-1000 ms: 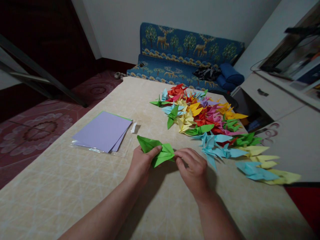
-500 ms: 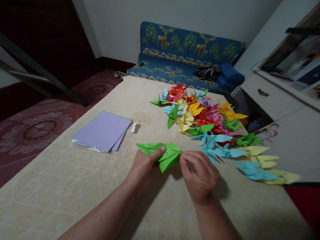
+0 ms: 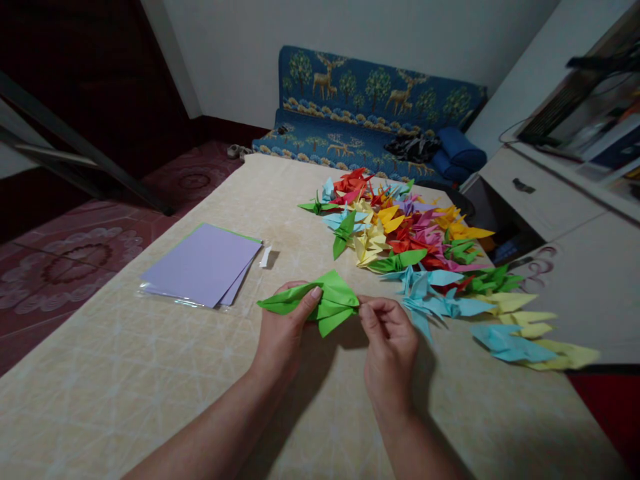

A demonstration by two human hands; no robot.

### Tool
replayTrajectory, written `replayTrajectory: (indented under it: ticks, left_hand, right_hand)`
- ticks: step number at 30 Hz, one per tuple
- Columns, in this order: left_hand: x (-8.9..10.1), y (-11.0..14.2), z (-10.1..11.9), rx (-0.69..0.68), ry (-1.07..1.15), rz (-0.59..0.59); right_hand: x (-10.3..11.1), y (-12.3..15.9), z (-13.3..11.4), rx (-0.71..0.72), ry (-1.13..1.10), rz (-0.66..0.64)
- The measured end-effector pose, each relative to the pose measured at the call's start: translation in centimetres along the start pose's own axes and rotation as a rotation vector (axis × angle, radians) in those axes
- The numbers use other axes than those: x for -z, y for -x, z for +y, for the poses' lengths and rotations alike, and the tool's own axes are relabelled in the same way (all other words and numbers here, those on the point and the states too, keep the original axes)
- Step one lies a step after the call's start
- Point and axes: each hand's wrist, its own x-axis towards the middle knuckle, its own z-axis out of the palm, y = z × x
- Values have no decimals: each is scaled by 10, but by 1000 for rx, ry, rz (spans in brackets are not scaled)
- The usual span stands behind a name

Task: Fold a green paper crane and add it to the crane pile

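Left hand [image 3: 281,333] clamps a folded green paper [image 3: 334,301], thumb flat on top, fingers mostly hidden underneath. Right hand [image 3: 394,340] has thumb and index finger pinched together at the paper's right tip, other fingers curled in. Paper sits between the two hands, raised over the table [image 3: 160,400]; I can see its shadow on the cloth.

Just beyond the left hand: small white scrap [image 3: 265,257]. Further left, purple sheets [image 3: 203,263] on clear plastic, green edge showing at the back.

Beyond the right hand: big cluster of paper birds [image 3: 413,237], red, pink, yellow, orange, blue, green. Blue ones lie nearest that hand.

Past the table's far edge: blue sofa [image 3: 345,123], deer print. White cabinet [image 3: 560,220] off to the right.
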Motion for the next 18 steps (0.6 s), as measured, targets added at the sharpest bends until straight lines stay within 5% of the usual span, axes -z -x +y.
replayTrajectory:
  ticks: [10,18]
  left_hand:
    - [0,-1,-3,-231,-186,77]
    - [-1,0,-4,-209,-172,63]
  right_hand:
    - [0,-1,-6,8,158,-15]
    - [3,-2,-1,-65,109,-8]
